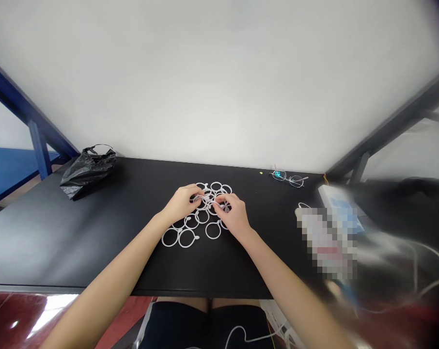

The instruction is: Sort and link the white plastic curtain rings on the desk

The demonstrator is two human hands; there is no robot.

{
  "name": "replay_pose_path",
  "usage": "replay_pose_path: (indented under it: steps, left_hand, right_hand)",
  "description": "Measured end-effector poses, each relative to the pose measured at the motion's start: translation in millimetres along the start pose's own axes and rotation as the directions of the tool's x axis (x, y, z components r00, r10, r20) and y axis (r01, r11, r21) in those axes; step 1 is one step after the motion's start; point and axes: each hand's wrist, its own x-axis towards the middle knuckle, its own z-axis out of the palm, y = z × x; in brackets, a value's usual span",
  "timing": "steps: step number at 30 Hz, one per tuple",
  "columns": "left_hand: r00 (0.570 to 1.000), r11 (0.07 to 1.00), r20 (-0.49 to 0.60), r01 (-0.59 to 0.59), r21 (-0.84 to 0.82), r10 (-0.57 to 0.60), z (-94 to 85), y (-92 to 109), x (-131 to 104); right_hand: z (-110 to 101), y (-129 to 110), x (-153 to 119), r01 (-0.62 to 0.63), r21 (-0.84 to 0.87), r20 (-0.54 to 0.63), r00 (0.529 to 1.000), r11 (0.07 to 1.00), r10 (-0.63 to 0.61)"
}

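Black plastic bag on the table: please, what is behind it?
Behind the black bag, the white wall shows. The bag covers the table directly behind it, so anything lying there cannot be seen.

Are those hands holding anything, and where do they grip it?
The left hand and right hand each seem to pinch a thin white ring by its rim; whether it is the same ring, I cannot tell.

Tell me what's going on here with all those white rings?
Someone sitting at a black table has both hands in a pile of white rings. The left hand and the right hand each pinch at rings near the middle. A black bag lies off to the left, and glasses lie to the right.
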Motion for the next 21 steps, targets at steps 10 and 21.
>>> replay_pose_path:
  steps: [10,21]
  left_hand:
    - [0.958,0.791,-0.007,0.233,-0.566,-0.288,-10.2,13,6]
    - [0.950,0.680,0.075,0.271,-0.681,-0.304,-4.7,18,3]
  right_hand:
    - [-3,-1,1,-0.049,0.094,-0.095,0.994,0.994,0.057]
    - [-6,1,0,-0.075,0.076,-0.121,0.989,0.994,0.084]
